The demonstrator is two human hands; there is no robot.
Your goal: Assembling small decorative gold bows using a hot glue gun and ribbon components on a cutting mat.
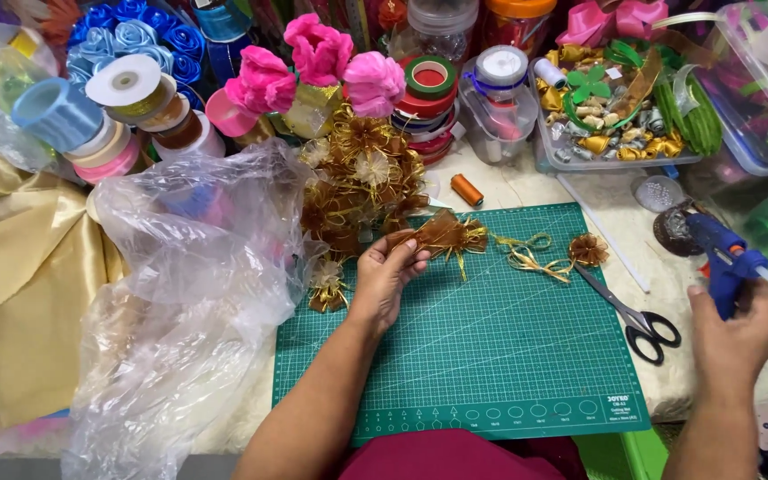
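My left hand [385, 277] holds a brown sheer ribbon flower with gold edging [444, 235] by its base, over the top edge of the green cutting mat [491, 356]. My right hand [732, 333] grips a blue glue gun [720, 258], nozzle pointing up and left, off the mat's right side. A gold ribbon bow [531, 255] and a small brown flower [588, 249] lie on the mat between the hands. Black-handled scissors [633, 316] rest at the mat's right edge.
A pile of finished brown-gold flowers [362, 182] sits behind the mat. A crumpled clear plastic bag [193, 293] and gold fabric [20, 276] lie to the left. Ribbon spools [126, 98], pink fabric roses [317, 62], an orange thread spool [467, 189] and clear trays of trims [620, 120] crowd the back.
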